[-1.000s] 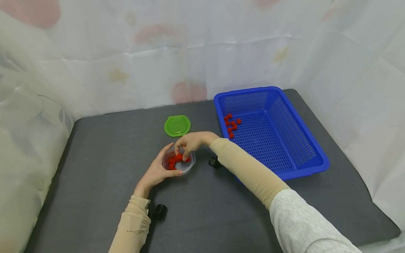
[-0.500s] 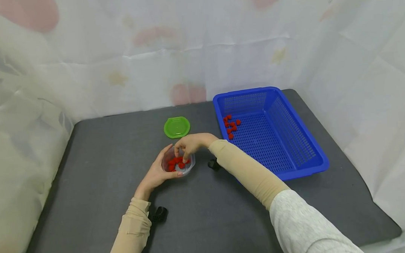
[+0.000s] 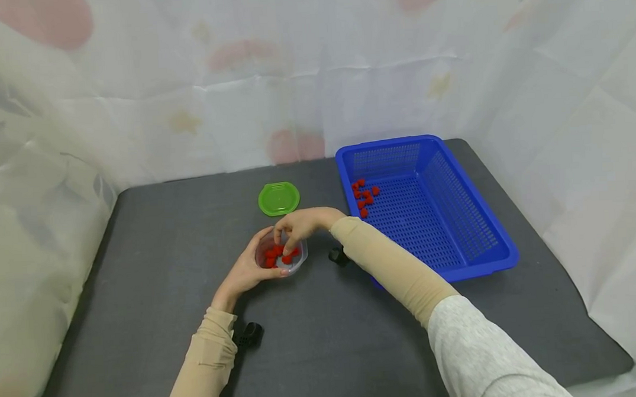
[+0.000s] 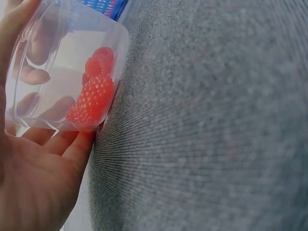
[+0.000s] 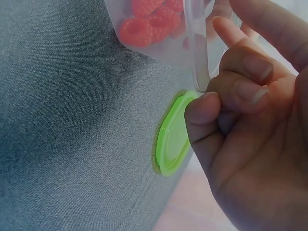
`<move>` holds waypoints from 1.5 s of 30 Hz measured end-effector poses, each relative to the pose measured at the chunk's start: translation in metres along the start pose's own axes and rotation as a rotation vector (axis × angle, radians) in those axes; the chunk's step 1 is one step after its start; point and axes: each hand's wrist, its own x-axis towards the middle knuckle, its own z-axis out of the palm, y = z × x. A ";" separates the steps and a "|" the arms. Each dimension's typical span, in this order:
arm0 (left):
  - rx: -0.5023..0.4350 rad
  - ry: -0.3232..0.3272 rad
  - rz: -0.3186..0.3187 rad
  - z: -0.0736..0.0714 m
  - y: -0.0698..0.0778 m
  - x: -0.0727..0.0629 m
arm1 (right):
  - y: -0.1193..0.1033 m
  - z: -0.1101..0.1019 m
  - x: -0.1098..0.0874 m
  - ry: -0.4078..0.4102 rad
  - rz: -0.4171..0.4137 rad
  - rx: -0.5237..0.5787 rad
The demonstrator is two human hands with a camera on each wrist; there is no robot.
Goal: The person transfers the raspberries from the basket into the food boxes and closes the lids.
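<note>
My left hand point(image 3: 245, 270) grips a small clear plastic container point(image 4: 72, 48), thumb on its near side and fingers round the far side. Several red raspberries point(image 4: 94, 98) lie on its bottom. From above, my right hand point(image 3: 303, 223) reaches over the rim with thumb and forefinger inside. In the left wrist view those fingertips point(image 4: 36, 75) stand above the berries with nothing between them. The right wrist view has the other fingers point(image 5: 204, 108) curled outside the rim. A green lid point(image 3: 278, 199) lies flat just behind the container.
On the right stands a blue perforated basket point(image 3: 431, 229), with several raspberries point(image 3: 368, 200) along its left side. Both stand on the dark grey tabletop point(image 3: 156, 276). White printed sheets point(image 3: 229, 125) hang behind and at both sides.
A raspberry close to my right fingertips a second ago now lies lower, on the container's bottom. The right fingers have shifted slightly; the left hand keeps its hold.
</note>
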 end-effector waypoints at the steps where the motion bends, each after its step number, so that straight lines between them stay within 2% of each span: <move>1: 0.005 0.003 0.006 0.000 -0.003 0.001 | 0.000 0.000 0.000 -0.003 -0.002 0.003; 4: 0.010 0.008 0.016 -0.001 -0.014 0.005 | 0.000 0.000 -0.001 -0.006 -0.008 0.007; 7: 0.021 -0.001 0.039 0.000 -0.017 0.006 | 0.000 -0.001 -0.003 -0.003 -0.022 0.018; 13: 0.017 -0.018 0.058 0.002 -0.017 0.009 | -0.001 -0.007 -0.011 0.029 -0.059 0.008; 28: 0.055 0.007 0.021 0.003 -0.015 0.014 | -0.001 -0.035 -0.048 0.107 -0.091 0.053; 36: 0.053 0.019 0.030 0.004 -0.016 0.014 | 0.006 -0.048 -0.070 0.165 -0.076 0.054; 45: 0.065 0.029 0.036 0.004 -0.017 0.012 | 0.024 -0.059 -0.093 0.264 -0.029 0.121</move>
